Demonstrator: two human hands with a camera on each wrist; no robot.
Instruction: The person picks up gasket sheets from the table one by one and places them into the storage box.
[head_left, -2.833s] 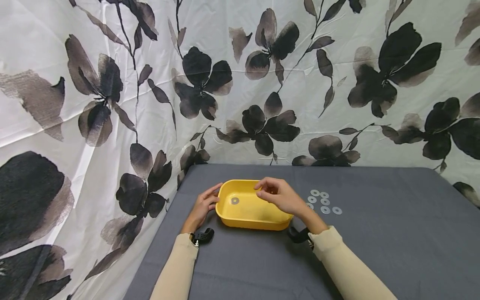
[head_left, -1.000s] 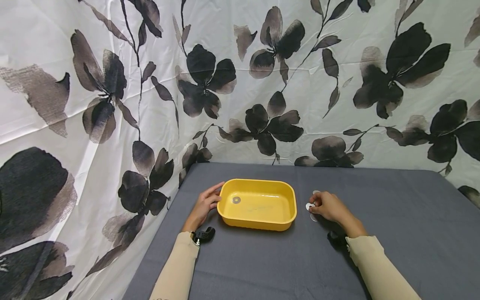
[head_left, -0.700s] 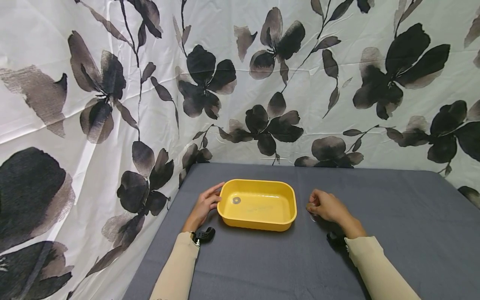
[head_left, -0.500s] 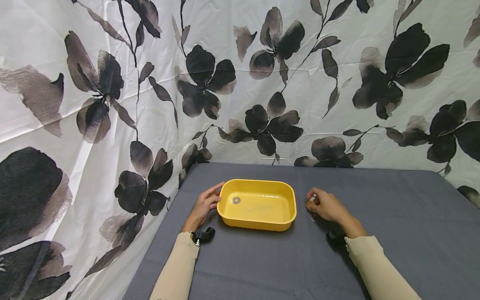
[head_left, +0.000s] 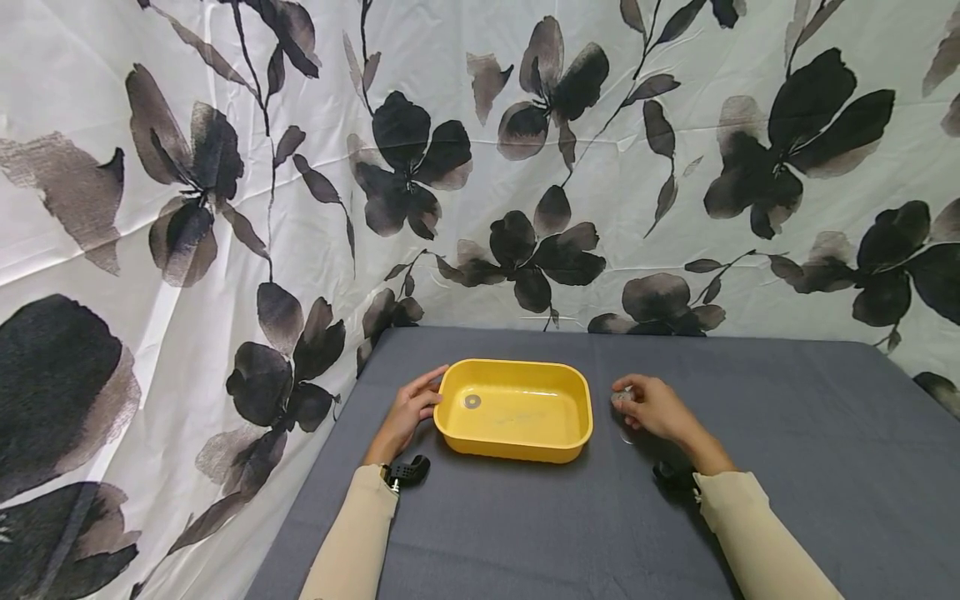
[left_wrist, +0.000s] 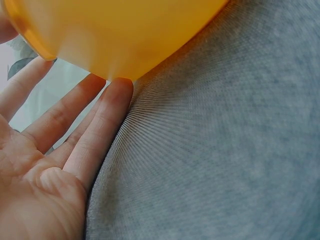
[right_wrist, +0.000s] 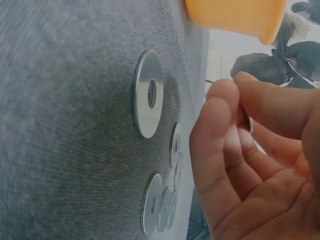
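Note:
A yellow tray (head_left: 517, 447) sits on the grey cloth, with one metal washer (head_left: 472, 402) lying flat inside near its left end. My left hand (head_left: 405, 414) rests against the tray's left side; its fingers are nearly straight, and in the left wrist view the fingertips (left_wrist: 120, 87) touch the yellow wall. Right of the tray, my right hand (head_left: 656, 410) pinches a washer (right_wrist: 247, 120) between thumb and fingers, mostly hidden by them. Several more washers lie flat on the cloth by that hand, the nearest washer (right_wrist: 145, 117) large in the right wrist view.
The grey cloth (head_left: 810, 467) covers the table out to its rounded far corners. A white curtain (head_left: 465, 275) with dark flowers hangs behind and at the left. Each wrist wears a black camera mount (head_left: 408, 471).
From above the tray, my right hand has gone right to the loose washers, where its fingers have worked and pinched one. The left hand has stayed at the tray's side.

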